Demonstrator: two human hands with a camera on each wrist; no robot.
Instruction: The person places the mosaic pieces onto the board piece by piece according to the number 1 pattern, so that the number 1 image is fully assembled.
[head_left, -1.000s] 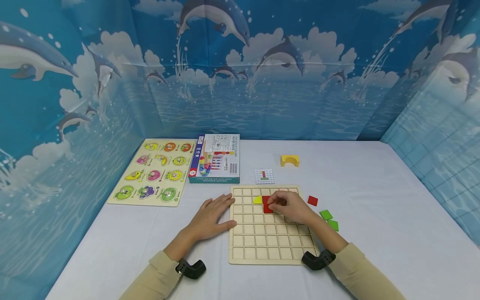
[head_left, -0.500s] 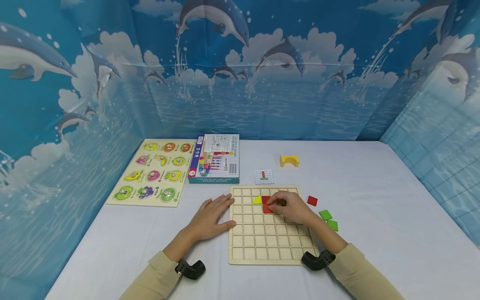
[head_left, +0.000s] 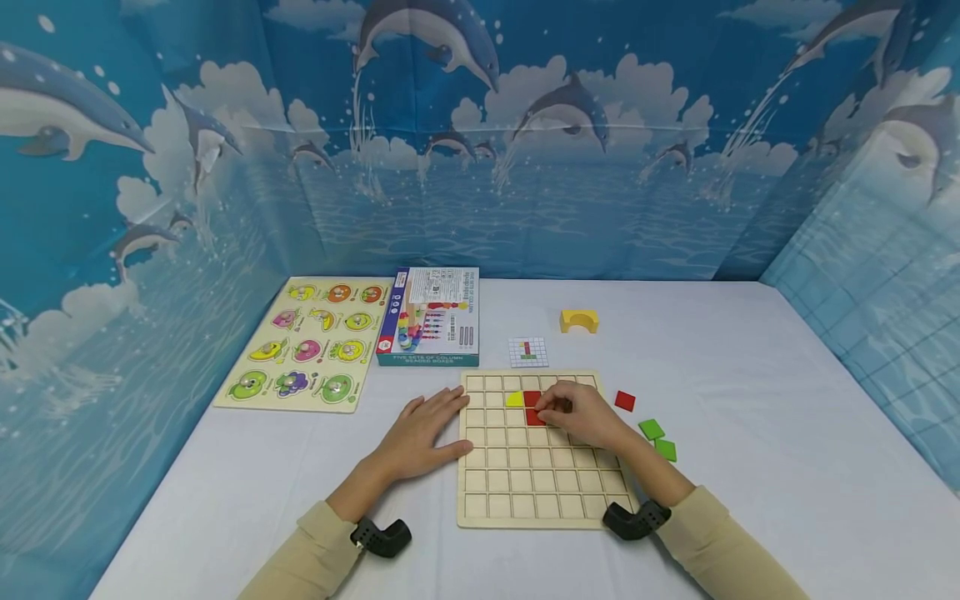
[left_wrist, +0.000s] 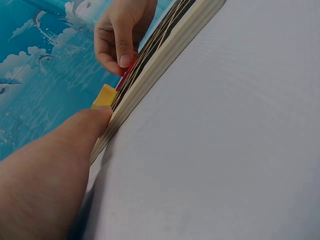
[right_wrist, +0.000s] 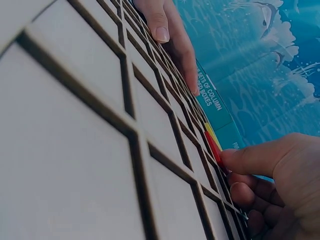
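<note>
A wooden grid board (head_left: 521, 482) lies on the white table. My left hand (head_left: 423, 437) rests at its left edge, fingers spread and the thumb on the rim. In the upper part of the grid sit a yellow tile (head_left: 515, 400) with a rounded corner and, beside it, a red tile (head_left: 532, 398). Just below, my right hand (head_left: 581, 412) pinches a second red tile (head_left: 535, 417) at its cell, thumb and fingertips right at the tile's edge. The right wrist view shows the thumb (right_wrist: 250, 159) against the red; the other fingers are curled under.
Right of the board lie a loose red tile (head_left: 625, 401) and two green tiles (head_left: 665, 451). Behind it are a small pattern card (head_left: 528, 352) and a yellow arch block (head_left: 580, 321). A boxed bead set (head_left: 431, 321) and a fruit puzzle board (head_left: 300, 346) stand back left.
</note>
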